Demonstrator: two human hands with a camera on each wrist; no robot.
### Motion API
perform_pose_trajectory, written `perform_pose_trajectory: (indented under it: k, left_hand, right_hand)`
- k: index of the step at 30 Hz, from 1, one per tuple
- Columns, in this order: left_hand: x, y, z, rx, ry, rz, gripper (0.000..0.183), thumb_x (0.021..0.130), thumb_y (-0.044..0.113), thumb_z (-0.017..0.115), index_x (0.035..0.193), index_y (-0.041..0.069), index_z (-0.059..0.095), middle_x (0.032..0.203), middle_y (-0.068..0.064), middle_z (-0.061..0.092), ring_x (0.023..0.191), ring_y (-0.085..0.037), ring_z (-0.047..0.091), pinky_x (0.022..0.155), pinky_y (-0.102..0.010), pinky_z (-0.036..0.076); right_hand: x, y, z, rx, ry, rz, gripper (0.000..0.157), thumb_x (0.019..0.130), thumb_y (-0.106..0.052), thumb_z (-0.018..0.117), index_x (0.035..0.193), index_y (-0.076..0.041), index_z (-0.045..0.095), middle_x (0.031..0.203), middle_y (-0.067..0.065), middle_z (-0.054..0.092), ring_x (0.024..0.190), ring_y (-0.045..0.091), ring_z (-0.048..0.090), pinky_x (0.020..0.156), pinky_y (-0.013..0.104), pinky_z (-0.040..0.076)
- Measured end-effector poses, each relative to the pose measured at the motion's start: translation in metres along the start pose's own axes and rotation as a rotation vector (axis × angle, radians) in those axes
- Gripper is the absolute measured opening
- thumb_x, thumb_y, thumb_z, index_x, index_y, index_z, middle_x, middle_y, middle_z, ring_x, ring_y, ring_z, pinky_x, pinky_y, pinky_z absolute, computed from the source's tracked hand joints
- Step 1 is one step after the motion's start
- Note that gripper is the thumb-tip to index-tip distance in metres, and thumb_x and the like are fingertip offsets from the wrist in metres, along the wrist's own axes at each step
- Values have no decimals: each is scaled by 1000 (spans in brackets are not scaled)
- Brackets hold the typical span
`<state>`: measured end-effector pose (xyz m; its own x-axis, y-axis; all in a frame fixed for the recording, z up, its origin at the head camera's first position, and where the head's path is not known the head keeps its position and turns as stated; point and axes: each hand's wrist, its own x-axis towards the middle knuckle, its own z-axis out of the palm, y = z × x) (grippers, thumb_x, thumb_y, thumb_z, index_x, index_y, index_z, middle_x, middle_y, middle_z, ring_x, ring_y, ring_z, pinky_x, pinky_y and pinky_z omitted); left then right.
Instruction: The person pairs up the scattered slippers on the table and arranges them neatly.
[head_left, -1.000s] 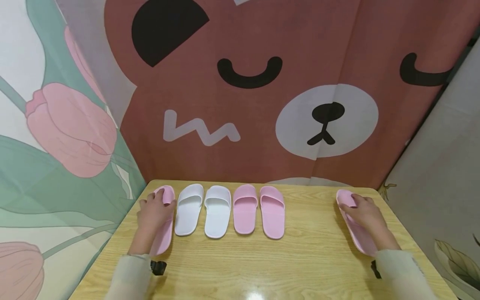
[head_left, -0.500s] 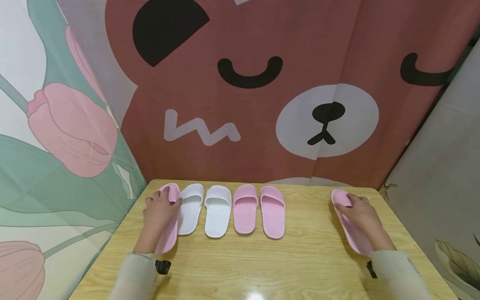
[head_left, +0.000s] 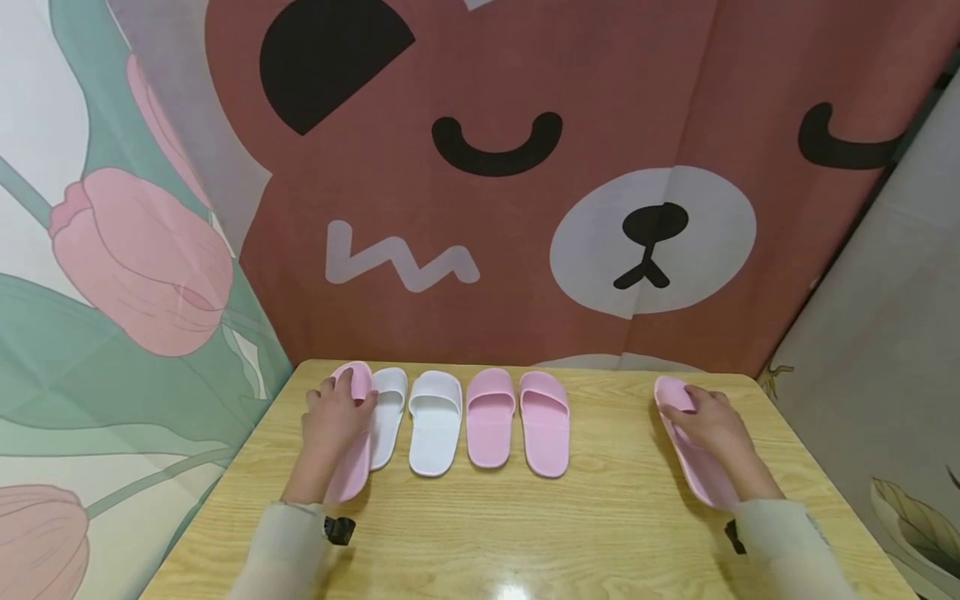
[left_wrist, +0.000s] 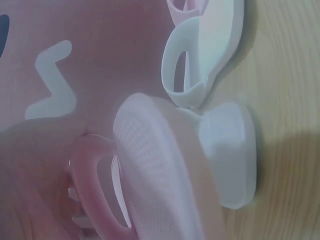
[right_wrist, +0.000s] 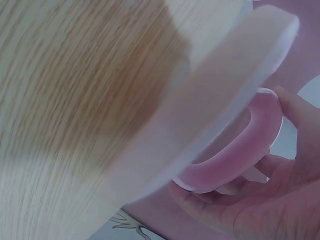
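Observation:
My left hand [head_left: 333, 421] grips a pink slipper [head_left: 352, 475] by its strap, at the left end of a row of slippers. In the head view that slipper overlaps the left white slipper [head_left: 388, 425]; the left wrist view shows its sole [left_wrist: 175, 145] tilted above the wood. Over on the right, my right hand [head_left: 712, 425] holds another pink slipper [head_left: 697, 467] by the strap. In the right wrist view thumb and fingers curl round that strap [right_wrist: 240, 155], and the sole is raised off the table with a shadow beneath.
Beside the left white slipper lie a second white slipper [head_left: 435, 425] and two pink slippers [head_left: 491, 421], toes toward the back edge of the wooden table [head_left: 480, 533]. A bear-print curtain [head_left: 487, 208] hangs behind the table, and a tulip-print cloth [head_left: 150, 267] at the left.
My left hand has moved right with its pink slipper, now covering part of the left white slipper. My right hand has shifted slightly left with its slipper. The other slippers stay put.

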<state>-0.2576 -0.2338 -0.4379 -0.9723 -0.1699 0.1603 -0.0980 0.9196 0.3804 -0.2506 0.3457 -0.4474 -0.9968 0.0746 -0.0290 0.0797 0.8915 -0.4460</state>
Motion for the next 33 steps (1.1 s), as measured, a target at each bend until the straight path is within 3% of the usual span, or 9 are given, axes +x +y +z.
perform_pose_trajectory:
  k: [25, 33]
  left_hand:
    - [3, 27, 4, -11, -21, 5, 78, 98, 51, 53, 156, 3, 31, 149, -34, 37, 129, -56, 36, 93, -71, 42]
    - [1, 40, 8, -17, 8, 23, 76, 97, 51, 53, 154, 4, 34, 146, -32, 40, 128, -54, 38, 91, -71, 43]
  right_hand:
    - [6, -16, 4, -4, 9, 3, 91, 97, -59, 55, 153, 8, 30, 141, 44, 33, 123, 64, 40, 99, 71, 38]
    - [6, -23, 5, 16, 6, 15, 89, 97, -57, 57, 153, 7, 30, 143, 44, 31, 124, 64, 38, 98, 72, 38]
